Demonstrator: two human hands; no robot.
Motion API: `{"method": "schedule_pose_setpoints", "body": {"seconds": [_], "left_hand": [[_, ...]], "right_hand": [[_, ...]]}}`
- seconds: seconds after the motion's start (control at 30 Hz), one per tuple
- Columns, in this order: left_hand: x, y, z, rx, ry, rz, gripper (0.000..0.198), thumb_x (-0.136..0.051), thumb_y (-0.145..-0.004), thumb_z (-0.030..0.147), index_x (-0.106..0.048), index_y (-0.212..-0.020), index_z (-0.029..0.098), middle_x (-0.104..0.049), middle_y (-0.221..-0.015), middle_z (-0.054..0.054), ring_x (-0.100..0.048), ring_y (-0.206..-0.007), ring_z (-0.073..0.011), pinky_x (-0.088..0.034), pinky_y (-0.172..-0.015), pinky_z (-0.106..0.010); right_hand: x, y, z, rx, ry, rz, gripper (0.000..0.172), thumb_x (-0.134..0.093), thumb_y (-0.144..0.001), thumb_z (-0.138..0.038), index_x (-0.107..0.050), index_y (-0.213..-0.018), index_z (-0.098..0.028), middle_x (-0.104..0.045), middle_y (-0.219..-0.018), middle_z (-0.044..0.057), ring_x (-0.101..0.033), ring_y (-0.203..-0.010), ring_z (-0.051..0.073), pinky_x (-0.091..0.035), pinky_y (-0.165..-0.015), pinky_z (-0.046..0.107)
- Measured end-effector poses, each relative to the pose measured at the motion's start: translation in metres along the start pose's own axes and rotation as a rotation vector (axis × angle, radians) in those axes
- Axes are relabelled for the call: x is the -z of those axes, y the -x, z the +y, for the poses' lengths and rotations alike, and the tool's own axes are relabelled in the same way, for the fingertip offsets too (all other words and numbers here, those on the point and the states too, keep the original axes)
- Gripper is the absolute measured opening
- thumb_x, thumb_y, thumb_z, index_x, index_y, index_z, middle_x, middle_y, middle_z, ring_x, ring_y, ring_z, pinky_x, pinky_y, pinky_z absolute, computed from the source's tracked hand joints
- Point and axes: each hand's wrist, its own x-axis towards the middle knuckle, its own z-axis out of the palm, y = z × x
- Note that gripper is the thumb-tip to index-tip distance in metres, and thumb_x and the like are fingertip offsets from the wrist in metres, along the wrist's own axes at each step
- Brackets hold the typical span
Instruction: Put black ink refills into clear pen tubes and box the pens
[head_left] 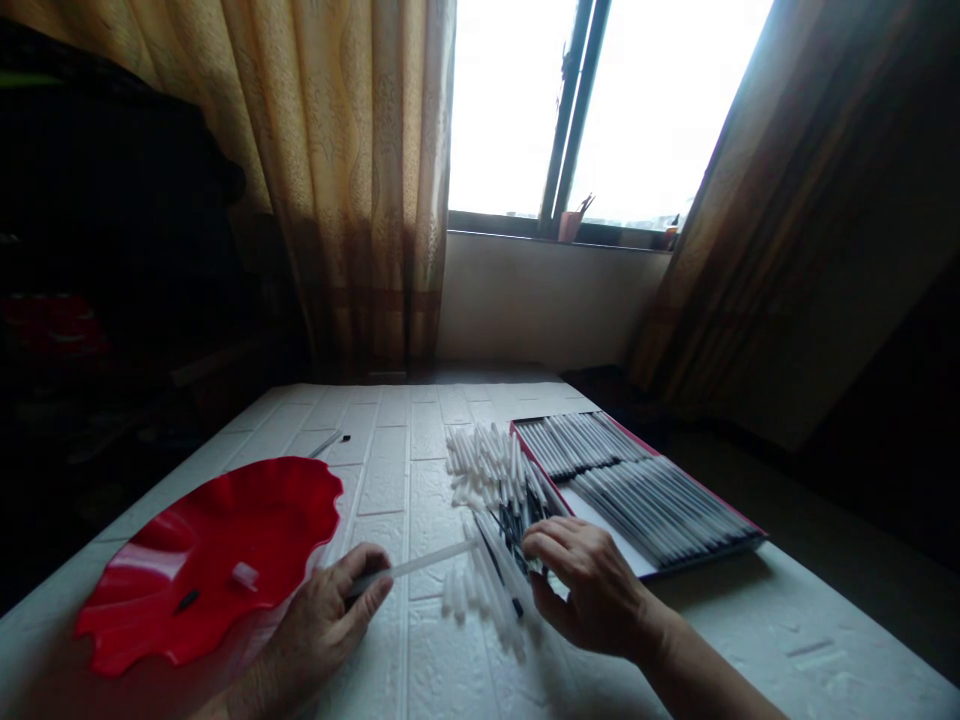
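Note:
My left hand is closed around a translucent pen barrel, which points right across the table. My right hand hovers at or touches a pile of dark, thin pen parts; its fingers are curled, and I cannot tell whether anything is pinched in them. Frosted white pen barrels or caps lie heaped behind that pile. More pale tubes lie between my hands, somewhat blurred. To the right, a shallow red-edged box holds two rows of pens with dark ends.
A red wavy-rimmed plate stands at the left, with a small black piece and a pale piece in it. Behind it lies a pale tube beside a small black bit. The white brick-patterned table ends before the curtain and window.

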Motion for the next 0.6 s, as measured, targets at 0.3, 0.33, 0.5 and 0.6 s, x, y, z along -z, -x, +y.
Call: {"method": "schedule_pose_setpoints", "body": {"seconds": [0.3,0.33,0.5,0.6], "left_hand": [[0.004,-0.002,0.006,-0.004,0.006,-0.006,0.025,-0.048,-0.087,0.045,-0.061,-0.084,0.023,-0.064,-0.068,0.004,-0.062,-0.060,-0.0137,-0.048,-0.056,-0.020],[0.003,-0.002,0.005,-0.005,0.008,0.000,0.025,-0.048,-0.087,0.045,-0.060,-0.083,0.023,-0.063,-0.066,0.004,-0.061,-0.057,-0.0134,-0.047,-0.054,-0.020],[-0.001,0.000,-0.002,-0.010,0.034,0.013,0.017,-0.053,-0.085,0.038,-0.061,-0.085,0.023,-0.066,-0.071,0.004,-0.065,-0.062,-0.0136,-0.050,-0.058,-0.020],[-0.002,0.000,-0.001,-0.016,0.065,0.019,0.015,-0.055,-0.083,0.036,-0.062,-0.087,0.023,-0.070,-0.075,0.002,-0.067,-0.067,-0.0141,-0.052,-0.062,-0.020]], "right_hand": [[0.011,-0.005,-0.008,-0.108,0.023,-0.341,0.009,-0.053,-0.072,-0.017,-0.056,-0.080,-0.020,-0.062,-0.085,0.006,-0.056,-0.077,0.021,-0.041,-0.069,0.032],[0.012,-0.006,-0.008,-0.115,0.023,-0.361,0.008,-0.054,-0.073,-0.018,-0.056,-0.080,-0.020,-0.062,-0.086,0.006,-0.056,-0.078,0.021,-0.041,-0.069,0.032],[0.009,-0.003,-0.001,-0.138,0.048,-0.358,0.002,-0.055,-0.077,-0.018,-0.057,-0.076,-0.020,-0.063,-0.085,0.005,-0.058,-0.078,0.020,-0.042,-0.070,0.031],[0.004,-0.003,0.000,-0.149,0.047,-0.253,0.019,-0.046,-0.090,-0.020,-0.059,-0.076,-0.018,-0.064,-0.081,0.006,-0.059,-0.074,0.019,-0.042,-0.067,0.030]]}}
